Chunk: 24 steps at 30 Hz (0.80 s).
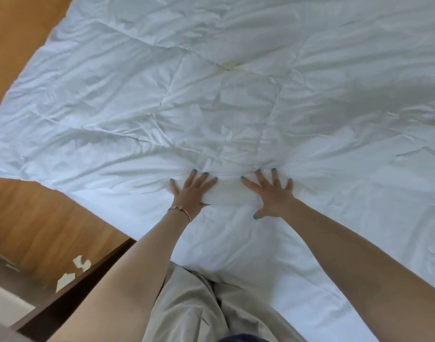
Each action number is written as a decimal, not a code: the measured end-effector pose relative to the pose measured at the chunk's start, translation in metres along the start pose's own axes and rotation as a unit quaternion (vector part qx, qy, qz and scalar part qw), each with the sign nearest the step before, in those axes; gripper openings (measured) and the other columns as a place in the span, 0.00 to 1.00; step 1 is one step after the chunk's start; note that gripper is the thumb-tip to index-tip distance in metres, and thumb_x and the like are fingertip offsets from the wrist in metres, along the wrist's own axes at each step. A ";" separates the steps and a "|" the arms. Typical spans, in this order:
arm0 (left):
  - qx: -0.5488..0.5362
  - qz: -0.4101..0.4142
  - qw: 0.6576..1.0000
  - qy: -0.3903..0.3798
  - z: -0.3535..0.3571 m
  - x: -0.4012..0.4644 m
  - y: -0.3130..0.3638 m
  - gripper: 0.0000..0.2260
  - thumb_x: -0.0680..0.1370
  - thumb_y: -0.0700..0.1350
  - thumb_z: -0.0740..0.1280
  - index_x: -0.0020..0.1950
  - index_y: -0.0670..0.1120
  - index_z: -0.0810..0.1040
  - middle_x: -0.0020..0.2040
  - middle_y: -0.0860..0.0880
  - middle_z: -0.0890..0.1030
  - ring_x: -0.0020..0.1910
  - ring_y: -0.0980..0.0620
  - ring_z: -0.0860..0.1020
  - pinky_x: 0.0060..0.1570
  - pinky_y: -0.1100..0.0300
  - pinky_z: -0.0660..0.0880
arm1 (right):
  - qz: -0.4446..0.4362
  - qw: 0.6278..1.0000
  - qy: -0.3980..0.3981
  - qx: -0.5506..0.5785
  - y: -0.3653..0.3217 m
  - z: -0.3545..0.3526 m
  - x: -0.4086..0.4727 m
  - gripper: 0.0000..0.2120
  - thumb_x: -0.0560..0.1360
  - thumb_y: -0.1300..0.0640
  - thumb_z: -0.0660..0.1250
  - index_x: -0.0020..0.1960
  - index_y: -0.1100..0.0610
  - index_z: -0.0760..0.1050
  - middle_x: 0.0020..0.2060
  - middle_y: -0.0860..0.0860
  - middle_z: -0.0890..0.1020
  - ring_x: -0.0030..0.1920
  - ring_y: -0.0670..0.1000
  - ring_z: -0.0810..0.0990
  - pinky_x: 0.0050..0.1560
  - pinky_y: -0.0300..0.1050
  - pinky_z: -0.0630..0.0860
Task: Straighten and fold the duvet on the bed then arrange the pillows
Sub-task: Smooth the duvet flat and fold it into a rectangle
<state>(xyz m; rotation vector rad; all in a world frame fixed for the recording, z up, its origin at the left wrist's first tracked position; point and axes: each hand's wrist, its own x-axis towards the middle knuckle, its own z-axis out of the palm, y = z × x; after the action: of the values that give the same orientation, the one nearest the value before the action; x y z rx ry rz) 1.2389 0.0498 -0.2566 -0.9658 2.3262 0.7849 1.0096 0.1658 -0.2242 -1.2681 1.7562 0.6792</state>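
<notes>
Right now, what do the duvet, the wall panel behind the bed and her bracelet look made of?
Duvet: white woven cloth, matte, quilted seams and soft creases, likely padded. Wall panel: wood or wood-look laminate, orange-brown, smooth. Bracelet: thin metal bangle, shiny, on the left wrist.

duvet (pixel 211 99): white matt cloth, creased (under both hands) | bracelet (pixel 180 209): shiny metal | wall panel (pixel 26 218): smooth wood

Wooden wall panelling (pixel 26 218), dark bedframe (pixel 71 292)

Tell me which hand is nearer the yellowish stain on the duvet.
Left, narrowly. The left hand presses the duvet below and slightly left of the stain; the right hand presses it below and farther right.
</notes>
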 end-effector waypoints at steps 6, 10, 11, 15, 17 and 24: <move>-0.019 -0.021 1.000 0.014 -0.023 0.014 0.003 0.25 0.81 0.41 0.59 0.74 0.62 0.61 0.74 0.59 0.63 0.76 0.54 0.55 0.68 0.34 0.51 | 0.009 0.999 0.040 0.027 0.002 -0.017 0.013 0.26 0.81 0.42 0.54 0.75 0.31 0.47 0.78 0.45 0.49 0.78 0.58 0.45 0.69 0.74 0.43; -0.039 -0.042 0.998 0.001 -0.064 0.021 0.001 0.15 0.83 0.55 0.54 0.69 0.58 0.67 0.57 0.50 0.80 0.60 0.46 0.75 0.57 0.51 0.62 | -0.006 0.992 0.084 0.097 0.008 -0.064 0.003 0.18 0.80 0.42 0.57 0.68 0.43 0.65 0.62 0.52 0.77 0.60 0.57 0.74 0.62 0.57 0.68; -0.044 -0.042 0.998 -0.010 -0.072 0.021 -0.001 0.16 0.82 0.58 0.53 0.67 0.57 0.68 0.53 0.48 0.80 0.55 0.45 0.77 0.53 0.53 0.64 | -0.011 0.991 0.086 0.103 0.008 -0.072 -0.004 0.18 0.79 0.41 0.58 0.66 0.45 0.64 0.54 0.53 0.79 0.52 0.57 0.77 0.54 0.52 0.72; -0.123 -0.013 0.991 -0.050 -0.086 -0.005 -0.004 0.16 0.79 0.64 0.55 0.56 0.54 0.70 0.45 0.48 0.78 0.46 0.44 0.77 0.43 0.53 0.70 | -0.017 0.990 0.110 0.084 -0.002 -0.074 -0.047 0.22 0.77 0.34 0.56 0.66 0.42 0.62 0.39 0.50 0.77 0.40 0.53 0.76 0.41 0.48 0.71; -0.141 0.009 0.987 -0.071 -0.080 -0.033 0.001 0.18 0.76 0.68 0.55 0.57 0.58 0.70 0.44 0.50 0.79 0.44 0.46 0.79 0.45 0.52 0.76 | -0.018 0.990 0.100 0.094 -0.008 -0.060 -0.071 0.25 0.74 0.28 0.53 0.66 0.38 0.62 0.41 0.49 0.79 0.41 0.52 0.78 0.44 0.47 0.73; 0.048 0.061 0.987 -0.139 -0.043 -0.133 0.020 0.30 0.73 0.74 0.46 0.68 0.63 0.68 0.45 0.55 0.81 0.46 0.52 0.78 0.44 0.58 0.71 | -0.025 0.971 0.022 0.236 -0.048 0.036 -0.150 0.26 0.74 0.27 0.51 0.70 0.31 0.59 0.59 0.45 0.79 0.52 0.49 0.78 0.54 0.41 0.74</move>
<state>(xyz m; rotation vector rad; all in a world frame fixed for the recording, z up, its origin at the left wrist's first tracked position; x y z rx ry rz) 1.2973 0.0946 -0.1357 -0.6335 2.1713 0.7927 1.0858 0.2504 -0.1099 -0.9965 1.7776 0.1830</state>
